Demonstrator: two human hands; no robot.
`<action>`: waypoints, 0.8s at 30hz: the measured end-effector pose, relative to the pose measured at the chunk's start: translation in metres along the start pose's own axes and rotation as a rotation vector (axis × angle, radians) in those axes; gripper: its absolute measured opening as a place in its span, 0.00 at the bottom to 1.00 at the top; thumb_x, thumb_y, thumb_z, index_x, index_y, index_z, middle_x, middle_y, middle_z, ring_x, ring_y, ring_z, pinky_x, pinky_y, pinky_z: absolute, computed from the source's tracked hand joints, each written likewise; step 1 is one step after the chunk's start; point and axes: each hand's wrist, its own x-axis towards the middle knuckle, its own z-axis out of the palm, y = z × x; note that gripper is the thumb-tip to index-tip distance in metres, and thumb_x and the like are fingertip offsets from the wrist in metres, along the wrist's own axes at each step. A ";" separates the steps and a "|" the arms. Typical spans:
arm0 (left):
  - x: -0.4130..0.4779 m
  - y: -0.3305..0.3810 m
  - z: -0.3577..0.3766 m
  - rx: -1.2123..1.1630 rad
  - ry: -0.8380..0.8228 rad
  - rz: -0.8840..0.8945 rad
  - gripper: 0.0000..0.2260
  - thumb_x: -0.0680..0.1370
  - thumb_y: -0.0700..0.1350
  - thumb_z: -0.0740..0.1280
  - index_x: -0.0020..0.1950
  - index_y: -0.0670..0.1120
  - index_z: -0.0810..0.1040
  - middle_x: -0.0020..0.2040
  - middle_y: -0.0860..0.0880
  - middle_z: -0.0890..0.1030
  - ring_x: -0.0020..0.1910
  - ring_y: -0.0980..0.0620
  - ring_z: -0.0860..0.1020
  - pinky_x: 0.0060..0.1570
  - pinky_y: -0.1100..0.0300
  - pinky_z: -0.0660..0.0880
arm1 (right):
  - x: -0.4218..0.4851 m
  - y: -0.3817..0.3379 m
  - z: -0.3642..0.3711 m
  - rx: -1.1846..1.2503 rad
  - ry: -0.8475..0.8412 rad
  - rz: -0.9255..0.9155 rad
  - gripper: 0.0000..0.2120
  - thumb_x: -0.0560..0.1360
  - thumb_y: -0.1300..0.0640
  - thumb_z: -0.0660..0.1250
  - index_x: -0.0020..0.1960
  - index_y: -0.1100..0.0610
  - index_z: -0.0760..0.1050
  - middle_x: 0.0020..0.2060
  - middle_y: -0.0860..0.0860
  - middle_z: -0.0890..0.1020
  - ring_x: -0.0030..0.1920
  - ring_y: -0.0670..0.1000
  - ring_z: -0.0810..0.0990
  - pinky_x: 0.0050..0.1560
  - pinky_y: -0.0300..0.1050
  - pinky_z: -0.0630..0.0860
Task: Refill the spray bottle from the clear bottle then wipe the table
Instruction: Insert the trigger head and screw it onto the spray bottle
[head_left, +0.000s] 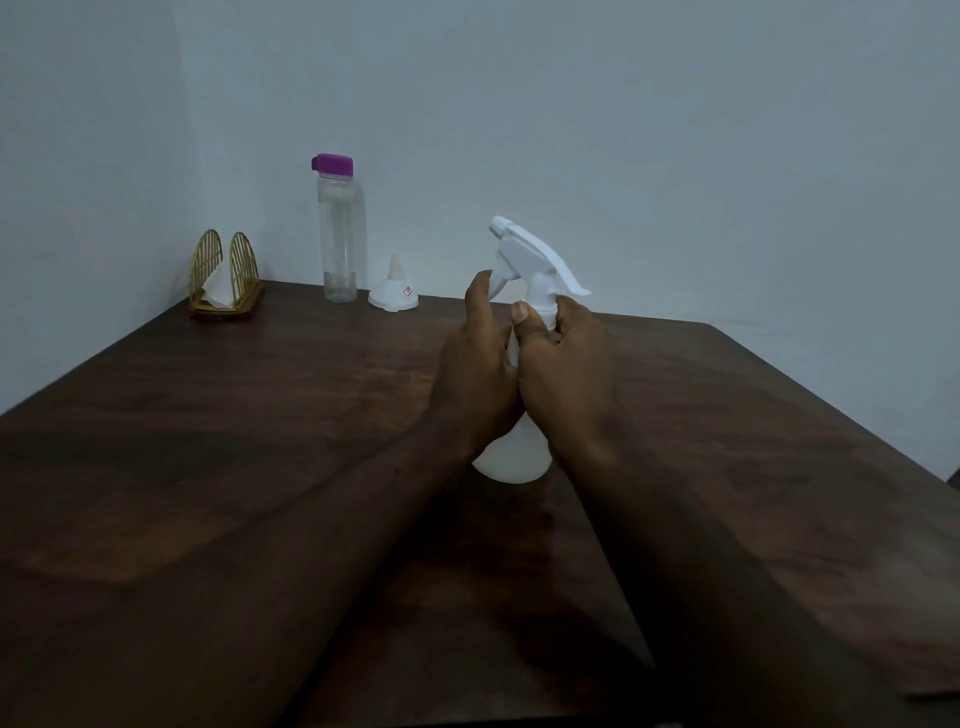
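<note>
A white spray bottle stands on the dark wooden table, near its middle. My left hand wraps the bottle's body from the left. My right hand grips its neck just under the trigger head, thumb on the collar. The trigger head leans to the upper left. The clear bottle with a purple cap stands upright at the table's far edge, capped, with a little liquid at the bottom. A small white funnel sits upside down beside it on the right.
A gold wire napkin holder with white napkins stands at the far left corner, against the wall. The table's right edge runs diagonally at the right. Pale walls close off the back and left.
</note>
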 end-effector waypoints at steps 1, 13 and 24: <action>0.000 0.001 0.000 -0.016 -0.007 -0.016 0.31 0.75 0.54 0.57 0.75 0.43 0.59 0.40 0.62 0.75 0.45 0.52 0.79 0.49 0.48 0.77 | -0.001 0.000 0.001 -0.003 0.008 0.011 0.14 0.78 0.50 0.62 0.53 0.59 0.78 0.46 0.54 0.82 0.47 0.53 0.81 0.48 0.50 0.79; -0.005 -0.005 -0.006 -0.061 -0.058 -0.028 0.35 0.72 0.50 0.66 0.75 0.44 0.58 0.40 0.58 0.79 0.42 0.58 0.79 0.41 0.62 0.75 | -0.012 -0.013 -0.012 0.022 -0.094 0.103 0.10 0.78 0.55 0.65 0.47 0.61 0.79 0.40 0.55 0.84 0.41 0.51 0.83 0.40 0.43 0.77; -0.024 0.003 -0.013 -0.123 -0.183 -0.097 0.41 0.72 0.41 0.75 0.78 0.43 0.52 0.39 0.62 0.83 0.44 0.62 0.83 0.44 0.64 0.79 | -0.024 -0.019 -0.052 0.016 -0.345 0.022 0.15 0.81 0.49 0.62 0.56 0.59 0.79 0.46 0.54 0.85 0.46 0.50 0.84 0.52 0.54 0.81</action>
